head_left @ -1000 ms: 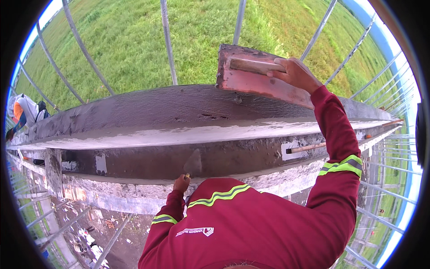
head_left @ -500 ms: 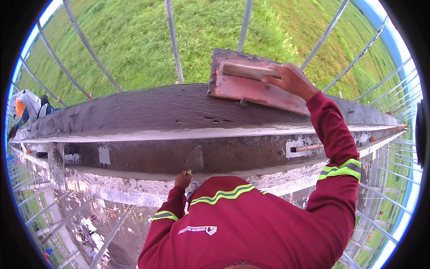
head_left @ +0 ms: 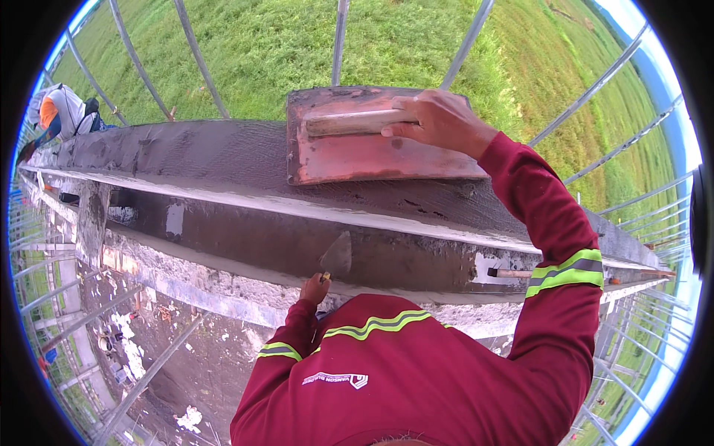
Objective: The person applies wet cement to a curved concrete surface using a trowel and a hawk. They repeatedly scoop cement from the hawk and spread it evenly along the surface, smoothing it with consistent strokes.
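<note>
My right hand (head_left: pixel 435 119) is closed round the wooden handle (head_left: pixel 336 123) of a wide, reddish, mortar-stained float (head_left: pixel 387 160). The float rests on the wet grey plastered top of the wall (head_left: pixel 182 152). Below, my left hand (head_left: pixel 314 290) grips a small pointed trowel (head_left: pixel 337 255), whose blade is over the dark, plastered channel (head_left: pixel 238 241) running lengthwise below a pale narrow edge. A short pipe-like piece (head_left: pixel 510 273) sits by a pale patch at the channel's right part.
A co-worker (head_left: pixel 71 111) bends over the wall's far left end. Vertical steel bars (head_left: pixel 468 37) rise beyond the wall, above grass far below. A concrete post (head_left: pixel 91 223) crosses the channel on the left. Bars (head_left: pixel 130 390) and littered ground show at lower left.
My right hand has moved the float leftward along the wall top. My left hand with the trowel has risen slightly and shifted right in view. The view has turned a little.
</note>
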{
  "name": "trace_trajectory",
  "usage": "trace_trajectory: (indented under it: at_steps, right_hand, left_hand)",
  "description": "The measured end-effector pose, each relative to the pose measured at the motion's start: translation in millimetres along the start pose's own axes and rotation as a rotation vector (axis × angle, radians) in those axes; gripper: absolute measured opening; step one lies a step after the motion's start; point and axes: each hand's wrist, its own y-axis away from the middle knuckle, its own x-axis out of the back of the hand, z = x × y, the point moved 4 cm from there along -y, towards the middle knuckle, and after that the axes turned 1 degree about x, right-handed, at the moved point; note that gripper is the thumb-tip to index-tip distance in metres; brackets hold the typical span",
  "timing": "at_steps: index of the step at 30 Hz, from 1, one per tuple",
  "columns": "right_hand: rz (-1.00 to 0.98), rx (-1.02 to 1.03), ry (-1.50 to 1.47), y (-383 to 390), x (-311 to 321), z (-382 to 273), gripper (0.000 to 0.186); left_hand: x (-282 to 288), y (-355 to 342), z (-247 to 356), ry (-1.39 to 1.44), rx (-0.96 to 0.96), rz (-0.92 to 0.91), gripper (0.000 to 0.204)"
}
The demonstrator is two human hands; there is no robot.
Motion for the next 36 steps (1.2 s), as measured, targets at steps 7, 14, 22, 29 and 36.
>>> trace_trajectory:
  at_steps: [7, 14, 22, 29, 36]
  right_hand:
    - [-0.006, 0.196, -0.108, -72, -9, -59, 0.059]
    - [0.142, 0.312, -0.248, -165, 19, -129, 0.056]
    - [0.224, 0.166, -0.246, -19, 35, -139, 0.047]
    - [0.174, 0.006, -0.255, 54, 2, -135, 0.043]
    - [0.218, 0.089, -0.210, 46, -10, -117, 0.046]
  left_hand:
    - [-1, -2, -1, 0.037, 0.010, 0.045, 0.047]
    - [-3, -5, -5, 0.037, 0.051, 0.019, 0.053]
    - [1, -8, 4, -0.055, -0.005, -0.013, 0.054]
    - [-1, -9, 2, -0.091, -0.051, -0.026, 0.053]
    - [-1, -9, -1, -0.107, -0.044, -0.039, 0.054]
